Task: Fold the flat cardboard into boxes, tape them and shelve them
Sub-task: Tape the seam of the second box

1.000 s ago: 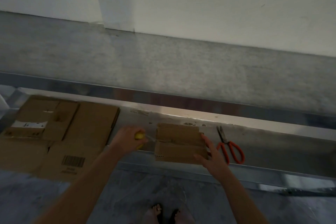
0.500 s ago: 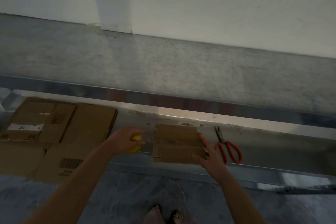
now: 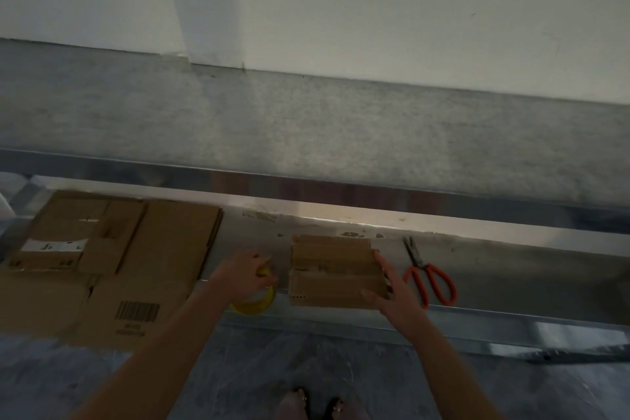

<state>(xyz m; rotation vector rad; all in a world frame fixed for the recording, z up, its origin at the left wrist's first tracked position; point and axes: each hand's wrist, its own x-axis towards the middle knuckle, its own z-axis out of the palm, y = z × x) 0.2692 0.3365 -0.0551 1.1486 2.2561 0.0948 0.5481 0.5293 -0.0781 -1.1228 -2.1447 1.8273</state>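
Observation:
A small folded cardboard box [image 3: 332,269] sits on the metal shelf [image 3: 511,269] in front of me, its top flaps closed. My right hand [image 3: 392,290] holds its right end, thumb along the near edge and fingers up the side. To the left of the box, my left hand [image 3: 243,271] grips a yellow roll of tape [image 3: 254,300] that rests at the shelf's front edge. Flat cardboard sheets [image 3: 112,262] lie stacked at the left of the shelf, one with a barcode.
Orange-handled scissors [image 3: 428,274] lie on the shelf just right of my right hand. The shelf has a raised metal back rail [image 3: 341,186] and a front lip. Grey floor and my sandalled feet [image 3: 313,406] are below.
My left hand has lowered the tape roll toward the shelf's front edge, a little away from the box. My right hand stays on the box's right end.

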